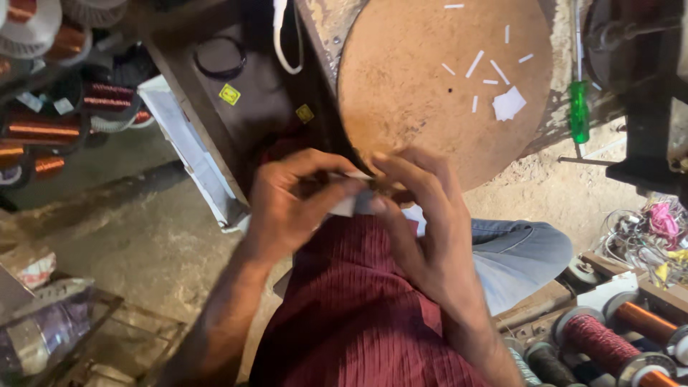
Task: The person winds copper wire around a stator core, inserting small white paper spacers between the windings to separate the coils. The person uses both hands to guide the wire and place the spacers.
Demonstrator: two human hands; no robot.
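Observation:
Both my hands meet over my lap, above a dark red shirt. My left hand (290, 204) and my right hand (423, 222) pinch the same small piece of white paper (350, 206) between their fingertips. Most of the paper is hidden by the fingers. Just beyond the hands lies a round brown wooden board (401, 86) with several white paper strips (474, 64) and a small white paper square (508, 104) on it.
A green-handled screwdriver (578, 111) lies right of the board. Copper wire spools (43, 129) are stacked at the far left, and more spools (609, 344) sit at the lower right. A tangle of coloured wires (656, 229) is at the right edge. A white cable (283, 36) hangs at top.

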